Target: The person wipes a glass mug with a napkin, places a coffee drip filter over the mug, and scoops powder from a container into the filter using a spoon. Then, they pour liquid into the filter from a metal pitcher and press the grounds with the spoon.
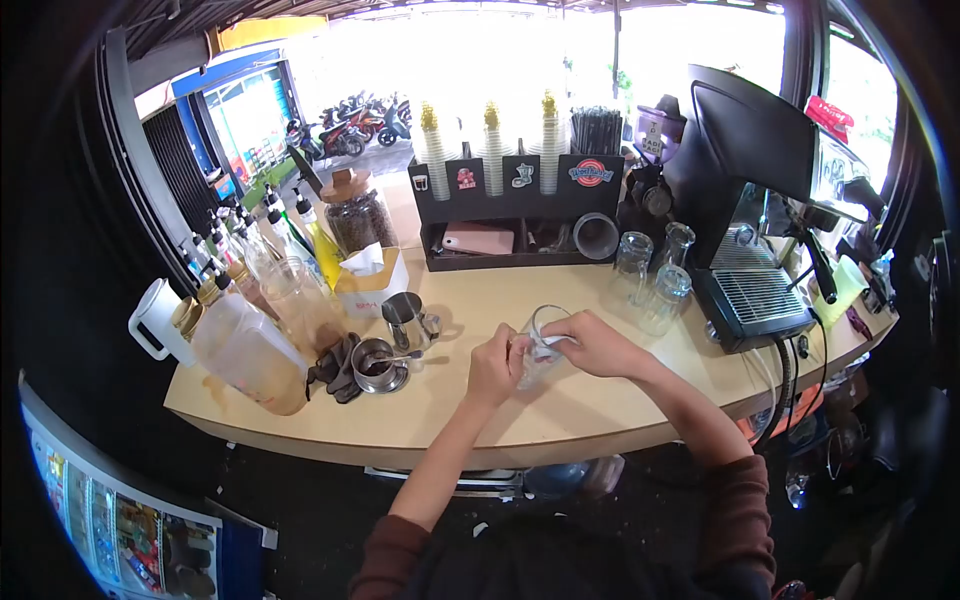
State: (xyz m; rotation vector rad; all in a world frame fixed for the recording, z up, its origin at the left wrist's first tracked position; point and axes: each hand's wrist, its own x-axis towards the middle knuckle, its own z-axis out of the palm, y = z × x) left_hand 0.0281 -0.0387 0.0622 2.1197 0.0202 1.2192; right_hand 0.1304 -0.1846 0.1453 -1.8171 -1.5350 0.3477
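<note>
A pale, wood-toned worktop (585, 430) with a curved front edge runs across the space, above a dark floor (310, 500). Beyond it the place is open to bright daylight, with parked motorcycles (370, 125) outside, and a lit glass-fronted case (120, 520) stands low at the left. Along the far side of the worktop a black rack (447, 212) carries stacked clear cups (493, 155) and dark straws (597, 130), with a phone (478, 239) lying in a lower compartment. An espresso machine (750, 290) fills the right, with clear glasses (664, 302) standing just beside it; bottles (325, 250), a lidded jar (355, 220), a tissue box (372, 296) and a plastic pitcher (245, 350) crowd the left. Near the middle, a metal jug (400, 310) stands behind a metal cup (380, 368) with a spoon across it, and a dark cloth (337, 370) lies against the cup. The drinking glass (538, 374) is between the two hands, in front of the rack and well apart from the other glasses. The left hand (495, 368) is clamped on its left side; the right hand (597, 345) reaches over its mouth, fingers closed on a white piece (548, 340), cloth or paper, I cannot tell which. Whether the base touches the worktop is also unclear.
</note>
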